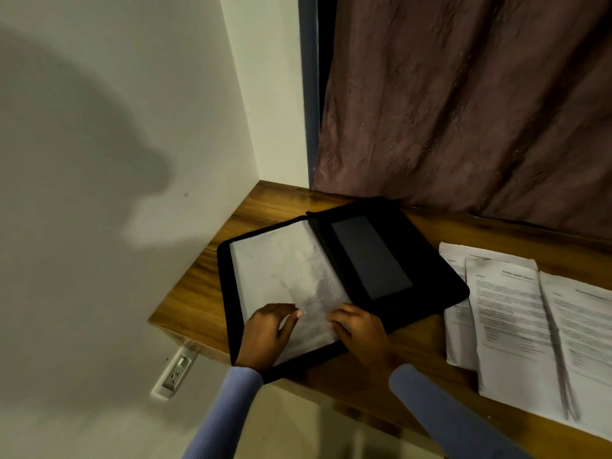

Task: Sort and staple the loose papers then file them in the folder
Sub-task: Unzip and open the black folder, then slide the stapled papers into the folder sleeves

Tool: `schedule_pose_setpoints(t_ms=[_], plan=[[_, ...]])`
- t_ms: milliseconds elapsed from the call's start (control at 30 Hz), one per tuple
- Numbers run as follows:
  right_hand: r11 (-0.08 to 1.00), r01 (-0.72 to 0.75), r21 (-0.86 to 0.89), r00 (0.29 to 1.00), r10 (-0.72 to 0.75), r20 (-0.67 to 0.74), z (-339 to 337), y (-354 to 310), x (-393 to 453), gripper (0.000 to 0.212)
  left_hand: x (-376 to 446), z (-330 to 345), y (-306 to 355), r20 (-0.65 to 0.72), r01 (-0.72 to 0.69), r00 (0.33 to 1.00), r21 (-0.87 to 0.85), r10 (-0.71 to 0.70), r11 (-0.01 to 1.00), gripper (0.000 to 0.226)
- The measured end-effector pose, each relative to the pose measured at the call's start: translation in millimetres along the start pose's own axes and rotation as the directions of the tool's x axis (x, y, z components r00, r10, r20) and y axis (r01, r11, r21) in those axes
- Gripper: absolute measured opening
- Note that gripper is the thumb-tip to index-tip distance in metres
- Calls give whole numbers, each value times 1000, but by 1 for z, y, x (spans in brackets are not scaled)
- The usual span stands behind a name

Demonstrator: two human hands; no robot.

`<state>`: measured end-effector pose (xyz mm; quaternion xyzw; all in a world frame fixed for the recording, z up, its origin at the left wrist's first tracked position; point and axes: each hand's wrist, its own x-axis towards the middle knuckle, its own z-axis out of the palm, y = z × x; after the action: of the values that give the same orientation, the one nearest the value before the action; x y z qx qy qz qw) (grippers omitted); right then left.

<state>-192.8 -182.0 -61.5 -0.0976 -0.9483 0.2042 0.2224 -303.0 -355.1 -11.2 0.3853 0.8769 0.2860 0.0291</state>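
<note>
Black folder (390, 260) lying open on the wooden desk (205, 293), left hand (268, 332) and right hand (359, 332) pinching its clear sleeve (284, 279) apart, papers (516, 319) waiting just beside, risking a torn, creased or slipping sleeve.

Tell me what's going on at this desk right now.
A person in blue sleeves is working at a black folder lying open on the wooden desk. Both hands are on the clear sleeve pages at the near edge: the left hand and the right hand seem to be parting or lifting a sleeve. The printed papers lie in overlapping piles to the right, not yet filed.
</note>
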Motion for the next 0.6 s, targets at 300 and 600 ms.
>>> schedule_pose_setpoints(t_ms=[300, 600], plan=[[977, -209, -34, 976, 206, -71, -50, 33, -32, 23, 44, 46, 88, 55, -131, 989, -155, 141, 979, 30], [706, -707, -36, 677, 662, -321, -182, 160, -131, 21, 61, 171, 237, 356, -102, 890, -452, 284, 886, 17]])
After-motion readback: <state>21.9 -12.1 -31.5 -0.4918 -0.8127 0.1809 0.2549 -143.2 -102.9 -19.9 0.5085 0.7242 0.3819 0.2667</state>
